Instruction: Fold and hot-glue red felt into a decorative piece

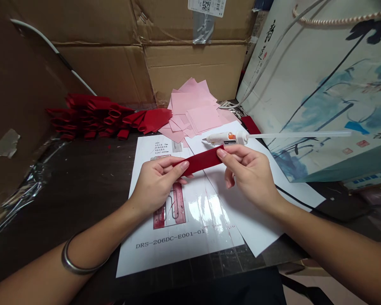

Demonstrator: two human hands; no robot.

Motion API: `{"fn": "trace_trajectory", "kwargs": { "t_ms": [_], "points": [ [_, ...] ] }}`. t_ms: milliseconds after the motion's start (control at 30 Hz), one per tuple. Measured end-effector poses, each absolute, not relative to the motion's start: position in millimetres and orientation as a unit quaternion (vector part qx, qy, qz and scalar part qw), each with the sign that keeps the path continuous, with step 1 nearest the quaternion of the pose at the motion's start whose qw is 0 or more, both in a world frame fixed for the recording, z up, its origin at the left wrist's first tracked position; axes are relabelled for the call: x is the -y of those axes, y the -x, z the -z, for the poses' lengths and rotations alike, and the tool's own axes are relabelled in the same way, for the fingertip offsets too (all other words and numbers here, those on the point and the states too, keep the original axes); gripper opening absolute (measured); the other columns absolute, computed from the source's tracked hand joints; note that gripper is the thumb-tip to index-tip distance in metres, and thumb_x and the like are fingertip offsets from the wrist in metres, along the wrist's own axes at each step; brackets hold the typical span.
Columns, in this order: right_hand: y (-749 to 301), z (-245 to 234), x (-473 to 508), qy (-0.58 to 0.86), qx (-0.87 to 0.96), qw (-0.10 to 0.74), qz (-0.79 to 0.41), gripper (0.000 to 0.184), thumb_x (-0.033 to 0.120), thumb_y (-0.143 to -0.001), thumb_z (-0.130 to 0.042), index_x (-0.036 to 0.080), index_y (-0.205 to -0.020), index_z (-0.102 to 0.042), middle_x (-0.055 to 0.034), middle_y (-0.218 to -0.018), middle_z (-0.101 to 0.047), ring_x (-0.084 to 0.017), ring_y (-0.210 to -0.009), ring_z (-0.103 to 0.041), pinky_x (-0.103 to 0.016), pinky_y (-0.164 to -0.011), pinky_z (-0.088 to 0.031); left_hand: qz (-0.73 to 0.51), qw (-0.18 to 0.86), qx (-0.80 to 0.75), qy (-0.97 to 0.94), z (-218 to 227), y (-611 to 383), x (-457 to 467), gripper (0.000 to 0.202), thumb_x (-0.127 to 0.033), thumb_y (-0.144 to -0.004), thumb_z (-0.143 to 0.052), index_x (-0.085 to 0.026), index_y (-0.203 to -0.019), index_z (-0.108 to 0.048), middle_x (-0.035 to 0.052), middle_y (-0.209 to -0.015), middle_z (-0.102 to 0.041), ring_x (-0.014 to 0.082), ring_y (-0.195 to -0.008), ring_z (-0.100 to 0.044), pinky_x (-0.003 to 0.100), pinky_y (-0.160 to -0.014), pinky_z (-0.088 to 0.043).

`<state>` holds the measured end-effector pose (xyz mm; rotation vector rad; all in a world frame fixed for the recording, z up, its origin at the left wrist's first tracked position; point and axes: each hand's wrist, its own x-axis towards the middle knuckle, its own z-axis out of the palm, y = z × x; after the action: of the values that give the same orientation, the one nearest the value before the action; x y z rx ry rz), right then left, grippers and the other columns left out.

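Observation:
A dark red strip [203, 162], flat and fabric-like, is stretched between my two hands above a printed sheet [216, 237]. My left hand [160, 178] pinches its left end between thumb and fingers. At the other end, my right hand [249, 169] grips it with thumb on top. Just behind the strip lies a white glue gun [217, 137] with an orange part, and a long translucent glue stick [298, 134] juts out of its rear. The printed sheet carries a red picture and lettering, partly covered by my left hand.
Rolled red fabric pieces [92, 114] are heaped at the back left. Pink paper squares [193, 108] lie piled by the cardboard boxes [193, 63]. A plain white sheet [257, 231] overlaps the printed one. A large paper bag [330, 93] stands on the right, with a cable running past it.

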<state>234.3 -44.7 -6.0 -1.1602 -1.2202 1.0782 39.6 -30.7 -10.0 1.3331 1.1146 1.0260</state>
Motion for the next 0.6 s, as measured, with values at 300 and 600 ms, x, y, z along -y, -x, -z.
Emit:
{"fn": "trace_trajectory", "kwargs": {
  "t_ms": [300,600],
  "points": [
    [-234,8,43,0.512,0.508,0.529,-0.447,0.021,0.034,-0.084,-0.069,0.017,-0.075,-0.062,0.0084,-0.043,-0.050,-0.005,-0.032,-0.043,-0.020,-0.034,-0.031,-0.453,0.518,-0.490,-0.535,11,-38,23,0.014,-0.030,-0.076,-0.078,-0.017,-0.082,-0.077,0.0023,-0.070,-0.075,0.0119,-0.063,-0.068,0.017,-0.059,-0.056],
    [-236,7,45,0.531,0.550,0.479,-0.431,0.024,0.036,-0.085,-0.067,0.015,-0.072,-0.066,0.0042,-0.049,-0.058,-0.004,-0.035,-0.036,-0.025,-0.040,-0.027,-0.414,0.494,-0.441,-0.624,15,-18,-3,0.011,-0.027,-0.078,-0.073,-0.018,-0.077,-0.078,0.0017,-0.062,-0.071,0.0115,-0.055,-0.064,0.020,-0.057,-0.053]
  ]
}}
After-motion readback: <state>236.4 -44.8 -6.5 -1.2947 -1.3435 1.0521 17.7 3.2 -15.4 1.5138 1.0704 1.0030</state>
